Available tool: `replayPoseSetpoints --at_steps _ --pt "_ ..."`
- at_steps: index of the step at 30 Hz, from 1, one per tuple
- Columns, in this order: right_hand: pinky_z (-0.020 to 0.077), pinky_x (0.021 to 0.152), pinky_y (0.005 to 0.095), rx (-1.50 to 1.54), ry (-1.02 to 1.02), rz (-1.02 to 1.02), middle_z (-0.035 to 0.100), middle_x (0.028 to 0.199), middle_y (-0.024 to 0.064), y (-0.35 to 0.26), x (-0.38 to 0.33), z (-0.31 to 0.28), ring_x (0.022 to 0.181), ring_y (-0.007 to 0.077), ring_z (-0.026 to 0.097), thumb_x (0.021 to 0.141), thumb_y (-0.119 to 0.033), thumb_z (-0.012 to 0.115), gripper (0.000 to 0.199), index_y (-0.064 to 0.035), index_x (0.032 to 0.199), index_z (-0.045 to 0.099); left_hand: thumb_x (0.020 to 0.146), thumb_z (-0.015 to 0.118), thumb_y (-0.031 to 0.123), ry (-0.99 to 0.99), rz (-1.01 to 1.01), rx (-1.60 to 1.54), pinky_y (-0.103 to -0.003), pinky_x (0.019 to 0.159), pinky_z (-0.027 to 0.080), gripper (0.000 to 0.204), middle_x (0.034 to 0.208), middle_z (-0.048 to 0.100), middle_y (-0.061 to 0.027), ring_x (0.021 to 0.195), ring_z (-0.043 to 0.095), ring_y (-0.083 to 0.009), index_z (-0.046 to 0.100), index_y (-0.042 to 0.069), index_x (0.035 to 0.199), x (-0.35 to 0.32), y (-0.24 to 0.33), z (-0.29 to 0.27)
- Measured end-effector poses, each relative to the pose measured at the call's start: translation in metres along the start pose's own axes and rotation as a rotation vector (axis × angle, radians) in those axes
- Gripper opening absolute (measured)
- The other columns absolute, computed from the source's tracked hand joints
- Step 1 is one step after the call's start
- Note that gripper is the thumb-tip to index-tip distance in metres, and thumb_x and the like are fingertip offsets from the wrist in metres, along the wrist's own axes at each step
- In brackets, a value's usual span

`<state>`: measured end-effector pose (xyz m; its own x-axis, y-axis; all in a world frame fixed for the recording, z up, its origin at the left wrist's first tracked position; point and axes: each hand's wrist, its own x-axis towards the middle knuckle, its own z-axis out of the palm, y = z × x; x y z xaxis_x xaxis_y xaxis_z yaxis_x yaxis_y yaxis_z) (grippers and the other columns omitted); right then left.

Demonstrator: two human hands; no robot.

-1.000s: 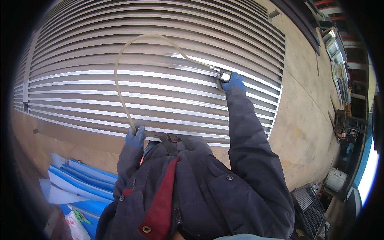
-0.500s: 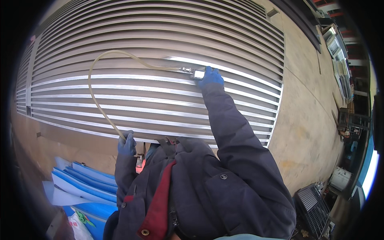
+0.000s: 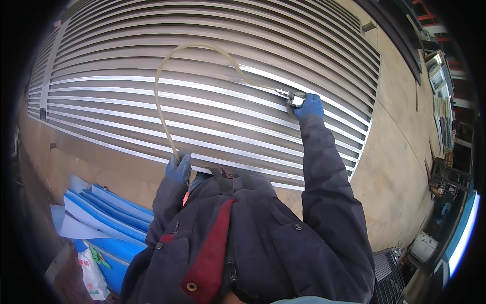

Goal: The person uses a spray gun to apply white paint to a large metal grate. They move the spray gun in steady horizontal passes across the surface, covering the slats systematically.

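Note:
My right hand (image 3: 311, 106), in a blue glove, is closed around a small silver hand-held air tool (image 3: 297, 101). It sits at the slats of a large louvred metal panel (image 3: 202, 119); whether it touches them I cannot tell. A yellowish air hose (image 3: 158, 91) runs from the tool's metal fitting, arches to the left and comes back to the panel's near edge. There my left hand (image 3: 179, 167), also gloved in blue, is closed around the hose. The nearer slats have bright, shiny faces, while the farther ones look dull and grey-brown.
The panel lies on a broad tan surface (image 3: 400, 167). At the lower left are stacked blue foam sheets (image 3: 109, 218) and a white bag (image 3: 93, 276). A dark slatted grille (image 3: 387, 276) stands at the lower right, and framed panels (image 3: 441, 96) lean along the right.
My right hand and the tool have shifted right along the slats, drawing the hose arch with them. The whole view has also turned slightly. My left hand keeps hold of the hose.

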<state>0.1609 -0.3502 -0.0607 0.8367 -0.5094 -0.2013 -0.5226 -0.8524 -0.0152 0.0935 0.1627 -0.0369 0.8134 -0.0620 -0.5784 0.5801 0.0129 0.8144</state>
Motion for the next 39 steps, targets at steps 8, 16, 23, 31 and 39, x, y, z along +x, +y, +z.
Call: replayPoseSetpoints --at_steps 8,16,23,31,39 --pt "0.0552 0.103 0.0475 -0.010 0.017 -0.227 0.059 0.134 0.0153 -0.114 0.006 -0.002 0.122 0.0345 0.061 0.075 -0.041 0.089 0.071 -0.0142 0.134 0.061 0.104 0.069 0.027 0.220 0.081 0.001 -0.025 0.039 0.027 0.025 0.066 0.054 -0.0012 0.044 0.038 -0.0058 0.065 0.010 0.121 -0.002 -0.022 -0.050" --pt "0.0551 0.098 0.0465 -0.017 -0.045 -0.427 0.057 0.131 0.0153 -0.256 0.010 -0.005 0.120 0.0339 0.061 0.082 -0.039 0.084 0.059 -0.0196 0.133 0.062 0.106 0.065 0.028 0.309 -0.047 -0.120 -0.026 0.036 0.029 0.029 0.065 0.052 -0.0010 0.041 0.038 -0.0079 0.061 0.005 0.123 -0.018 -0.021 -0.084" --pt "0.0558 0.097 0.0493 0.005 -0.088 -0.419 0.057 0.132 0.0162 -0.295 0.008 -0.011 0.123 0.0355 0.061 0.083 -0.038 0.083 0.057 -0.0197 0.133 0.061 0.106 0.063 0.028 0.425 -0.011 -0.084 -0.025 0.037 0.031 0.028 0.064 0.052 -0.0014 0.041 0.040 -0.0085 0.060 0.005 0.122 -0.016 -0.002 -0.097" --pt "0.0555 0.099 0.0494 -0.019 -0.028 -0.213 0.058 0.132 0.0138 -0.138 -0.003 -0.005 0.121 0.0356 0.062 0.079 -0.039 0.084 0.058 -0.0214 0.131 0.063 0.104 0.069 0.024 0.152 -0.034 -0.112 -0.024 0.044 0.034 0.024 0.071 0.053 0.0015 0.051 0.044 -0.0055 0.061 0.007 0.120 -0.006 0.002 -0.031" --pt "0.0555 0.099 0.0514 0.039 -0.002 -0.002 0.060 0.130 0.0169 -0.069 -0.008 -0.008 0.125 0.0373 0.060 0.077 -0.043 0.087 0.062 -0.0202 0.129 0.064 0.104 0.069 0.016 0.068 -0.024 -0.215 -0.023 0.055 0.039 0.020 0.077 0.054 0.0024 0.063 0.048 -0.0062 0.061 0.004 0.119 0.004 -0.008 -0.011"
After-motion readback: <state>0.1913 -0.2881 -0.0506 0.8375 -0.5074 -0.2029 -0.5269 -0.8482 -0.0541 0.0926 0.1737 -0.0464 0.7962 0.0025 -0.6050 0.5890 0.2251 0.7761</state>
